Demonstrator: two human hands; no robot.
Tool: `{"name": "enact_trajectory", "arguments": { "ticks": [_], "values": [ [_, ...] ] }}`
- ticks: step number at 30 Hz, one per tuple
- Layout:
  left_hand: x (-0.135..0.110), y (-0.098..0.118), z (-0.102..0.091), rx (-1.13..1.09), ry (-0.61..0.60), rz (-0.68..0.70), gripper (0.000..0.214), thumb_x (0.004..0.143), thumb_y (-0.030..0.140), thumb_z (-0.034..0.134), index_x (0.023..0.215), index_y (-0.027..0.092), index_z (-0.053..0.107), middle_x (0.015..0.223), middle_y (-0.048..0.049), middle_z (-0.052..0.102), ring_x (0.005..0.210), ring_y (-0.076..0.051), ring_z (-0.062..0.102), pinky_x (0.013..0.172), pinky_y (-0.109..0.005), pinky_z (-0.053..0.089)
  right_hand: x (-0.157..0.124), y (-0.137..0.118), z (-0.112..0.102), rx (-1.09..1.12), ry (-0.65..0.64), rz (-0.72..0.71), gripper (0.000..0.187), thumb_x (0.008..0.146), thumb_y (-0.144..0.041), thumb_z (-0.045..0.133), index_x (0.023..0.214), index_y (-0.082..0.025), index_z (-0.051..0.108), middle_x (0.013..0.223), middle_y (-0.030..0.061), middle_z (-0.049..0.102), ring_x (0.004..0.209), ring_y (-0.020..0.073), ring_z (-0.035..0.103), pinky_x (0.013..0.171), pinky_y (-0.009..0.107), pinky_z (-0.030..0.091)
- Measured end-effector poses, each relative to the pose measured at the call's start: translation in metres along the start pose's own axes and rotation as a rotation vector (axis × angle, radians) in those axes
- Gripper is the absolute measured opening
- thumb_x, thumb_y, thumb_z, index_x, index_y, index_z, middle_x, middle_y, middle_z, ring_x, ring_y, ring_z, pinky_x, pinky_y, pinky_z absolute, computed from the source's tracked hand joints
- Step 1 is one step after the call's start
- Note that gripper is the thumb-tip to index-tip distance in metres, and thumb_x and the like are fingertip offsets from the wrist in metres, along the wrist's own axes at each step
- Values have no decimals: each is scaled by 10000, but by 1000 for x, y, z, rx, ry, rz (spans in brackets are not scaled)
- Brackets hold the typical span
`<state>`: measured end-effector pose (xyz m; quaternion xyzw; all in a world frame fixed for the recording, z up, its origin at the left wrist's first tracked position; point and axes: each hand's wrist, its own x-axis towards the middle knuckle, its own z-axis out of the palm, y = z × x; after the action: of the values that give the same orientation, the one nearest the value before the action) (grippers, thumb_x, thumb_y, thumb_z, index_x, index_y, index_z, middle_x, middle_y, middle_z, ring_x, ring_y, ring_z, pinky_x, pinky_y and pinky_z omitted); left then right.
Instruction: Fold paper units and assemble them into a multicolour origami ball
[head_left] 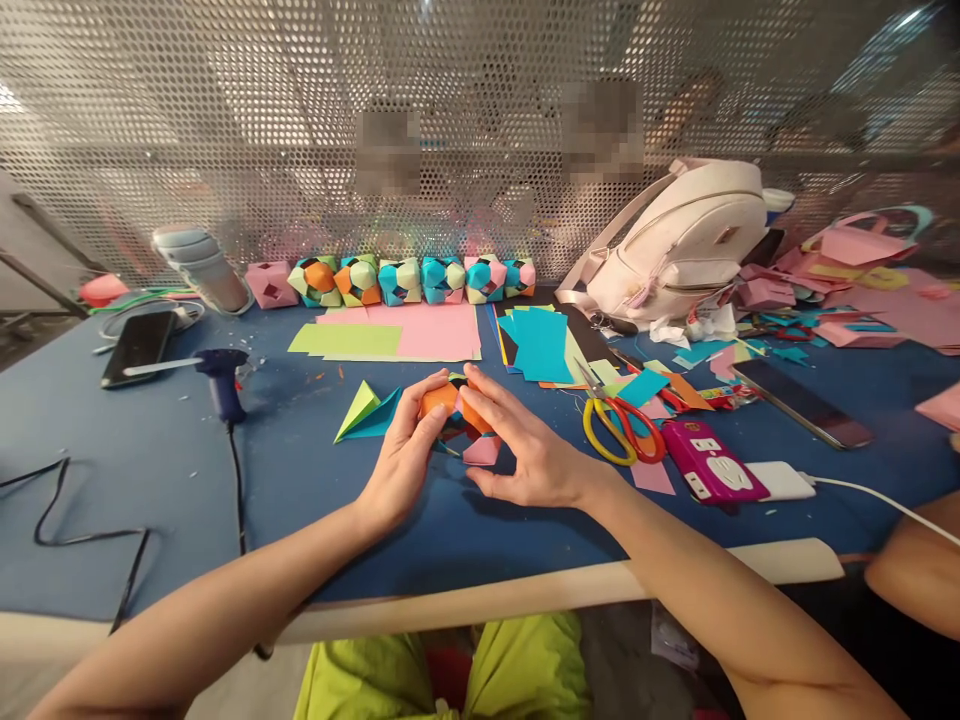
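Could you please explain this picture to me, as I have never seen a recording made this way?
Certainly. There is no machine here: a camera on a person's head looks forward and down, giving this single view. The left hand and right hand are bare and hold a folded paper piece with orange and pink parts between them. They are above a blue table. Towards its back stands a row of paper balls; in front of that lie flat paper sheets. A glue gun is on the left, and a pale backpack on the right.
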<state>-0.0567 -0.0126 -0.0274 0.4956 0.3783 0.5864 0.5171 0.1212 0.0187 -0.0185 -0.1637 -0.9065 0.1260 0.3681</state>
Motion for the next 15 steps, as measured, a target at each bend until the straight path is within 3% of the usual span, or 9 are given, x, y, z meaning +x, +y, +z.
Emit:
{"name": "enact_trajectory", "arguments": {
  "ticks": [9,15],
  "values": [
    [1,2,2,-6,1,-58,346,850,332,525,1192,282,542,1249,-29,543,1060,-205,553,872,-332,478,-1,2,5,-52,90,21,781,853,-185,556,1512,-235,140,1550,145,240,1418,277,285,1097,478,403],
    [5,9,-5,0,-143,-95,630,690,133,593,1277,340,496,1275,-10,548,1168,-223,511,1002,-382,417,-2,5,1,-53,104,55,727,876,-229,559,1500,-198,189,1532,172,274,1417,273,288,1104,479,390]
  ]
}}
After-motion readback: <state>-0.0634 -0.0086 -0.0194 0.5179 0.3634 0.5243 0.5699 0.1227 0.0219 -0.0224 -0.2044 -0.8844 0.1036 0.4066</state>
